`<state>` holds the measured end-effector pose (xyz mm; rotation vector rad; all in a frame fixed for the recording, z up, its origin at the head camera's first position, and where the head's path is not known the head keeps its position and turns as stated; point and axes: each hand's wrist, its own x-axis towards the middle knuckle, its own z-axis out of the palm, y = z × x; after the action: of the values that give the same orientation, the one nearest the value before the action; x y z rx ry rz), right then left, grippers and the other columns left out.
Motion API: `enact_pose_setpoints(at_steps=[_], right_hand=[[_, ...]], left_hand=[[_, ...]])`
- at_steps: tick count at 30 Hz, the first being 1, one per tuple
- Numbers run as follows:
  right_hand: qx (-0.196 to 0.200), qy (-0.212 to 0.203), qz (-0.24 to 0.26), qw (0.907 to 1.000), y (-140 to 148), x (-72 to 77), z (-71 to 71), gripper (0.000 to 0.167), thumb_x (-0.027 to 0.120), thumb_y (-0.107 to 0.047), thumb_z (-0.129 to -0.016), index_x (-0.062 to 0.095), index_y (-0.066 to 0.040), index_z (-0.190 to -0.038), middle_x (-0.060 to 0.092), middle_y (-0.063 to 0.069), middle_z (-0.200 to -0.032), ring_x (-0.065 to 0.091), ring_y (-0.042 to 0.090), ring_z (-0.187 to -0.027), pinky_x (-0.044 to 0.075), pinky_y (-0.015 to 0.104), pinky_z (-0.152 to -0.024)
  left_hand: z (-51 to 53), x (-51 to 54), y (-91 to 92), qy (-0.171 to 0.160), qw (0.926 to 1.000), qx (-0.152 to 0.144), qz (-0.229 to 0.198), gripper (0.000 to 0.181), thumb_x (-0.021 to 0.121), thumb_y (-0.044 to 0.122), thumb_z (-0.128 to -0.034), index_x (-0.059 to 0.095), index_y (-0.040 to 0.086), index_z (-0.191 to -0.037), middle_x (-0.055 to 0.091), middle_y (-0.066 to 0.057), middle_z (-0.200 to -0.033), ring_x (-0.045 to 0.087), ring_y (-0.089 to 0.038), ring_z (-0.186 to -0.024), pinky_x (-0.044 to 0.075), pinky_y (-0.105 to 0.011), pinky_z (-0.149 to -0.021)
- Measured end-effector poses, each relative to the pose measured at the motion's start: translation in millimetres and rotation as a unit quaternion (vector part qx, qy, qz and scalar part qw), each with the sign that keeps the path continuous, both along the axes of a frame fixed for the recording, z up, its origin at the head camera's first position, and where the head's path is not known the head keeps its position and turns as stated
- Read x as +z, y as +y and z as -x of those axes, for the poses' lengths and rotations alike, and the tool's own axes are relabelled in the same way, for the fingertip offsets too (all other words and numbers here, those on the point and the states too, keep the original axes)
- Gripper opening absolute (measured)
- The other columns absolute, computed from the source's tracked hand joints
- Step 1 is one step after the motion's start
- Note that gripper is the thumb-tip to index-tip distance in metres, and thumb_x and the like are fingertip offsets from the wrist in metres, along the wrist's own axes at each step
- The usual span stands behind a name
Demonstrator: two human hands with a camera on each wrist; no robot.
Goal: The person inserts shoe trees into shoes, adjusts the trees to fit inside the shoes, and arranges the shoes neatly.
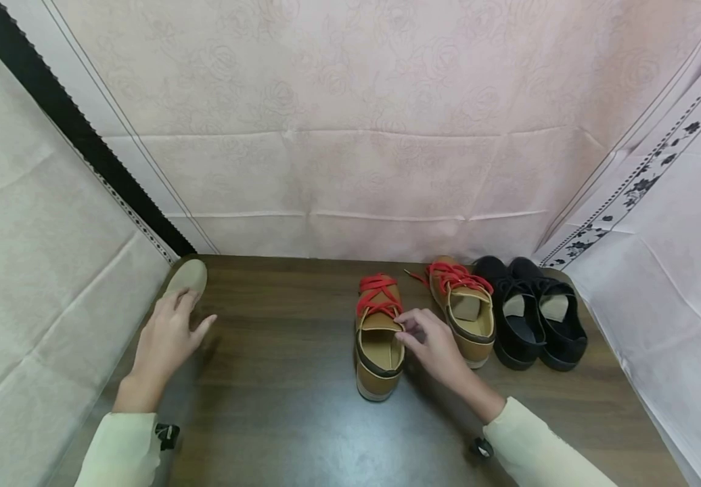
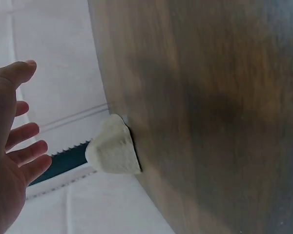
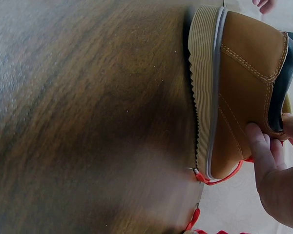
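My right hand [image 1: 432,341] pinches the side collar of a brown shoe [image 1: 370,389] with red laces. The right wrist view shows the thumb at the opening's edge and the fingers [image 3: 259,141] against the outer side. This shoe's ridged sole [image 3: 202,73] stands on the wooden surface. My left hand [image 1: 164,338] hovers by a rounded beige piece [image 1: 191,274] in the far left corner. In the left wrist view its fingers [image 2: 27,146] are spread and apart from that beige piece; what the piece is, I cannot tell.
A second brown shoe [image 1: 478,348] with red laces stands just right of my right hand. Beside it is a pair of black shoes [image 1: 560,355]. Pale cloth walls [image 1: 338,169] enclose the wooden surface [image 1: 277,379] at the back and both sides.
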<state>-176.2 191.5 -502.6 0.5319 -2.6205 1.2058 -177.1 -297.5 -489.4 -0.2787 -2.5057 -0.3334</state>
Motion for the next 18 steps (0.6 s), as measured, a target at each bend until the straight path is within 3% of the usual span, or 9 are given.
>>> enact_pose_setpoints(at_steps=[6, 12, 18], right_hand=[[0.0, 0.005, -0.004, 1.0, 2, 0.6, 1.5, 0.024, 0.082, -0.014, -0.089, 0.072, -0.021, -0.11, 0.063, -0.003, -0.096, 0.064, 0.01, -0.087, 0.058, 0.028, -0.075], [-0.001, -0.005, -0.007, 1.0, 2, 2.3, 0.7, 0.025, 0.081, -0.014, -0.089, 0.071, -0.021, -0.111, 0.063, -0.003, -0.097, 0.063, 0.01, -0.087, 0.057, 0.029, -0.076], [0.002, -0.007, -0.003, 1.0, 1, 1.9, -0.1, 0.024, 0.081, -0.014, -0.089, 0.071, -0.02, -0.111, 0.063, -0.003, -0.098, 0.063, 0.01, -0.089, 0.058, 0.029, -0.076]], left_hand=[[13.3, -1.1, -5.7, -0.032, 0.998, 0.037, -0.039, 0.063, 0.086, 0.018, -0.0839, 0.058, -0.01, -0.133, 0.056, -0.036, -0.13, 0.053, -0.056, -0.117, 0.048, -0.07, -0.088], [26.9, 0.0, -12.2, -0.086, 0.9901, 0.08, -0.078, 0.063, 0.08, 0.022, -0.0911, 0.052, -0.007, -0.14, 0.049, -0.037, -0.139, 0.049, -0.057, -0.123, 0.044, -0.072, -0.094], [35.9, -7.1, -22.3, -0.094, 0.9882, 0.085, -0.086, 0.064, 0.079, 0.021, -0.0913, 0.051, -0.007, -0.141, 0.048, -0.036, -0.141, 0.047, -0.057, -0.124, 0.042, -0.072, -0.096]])
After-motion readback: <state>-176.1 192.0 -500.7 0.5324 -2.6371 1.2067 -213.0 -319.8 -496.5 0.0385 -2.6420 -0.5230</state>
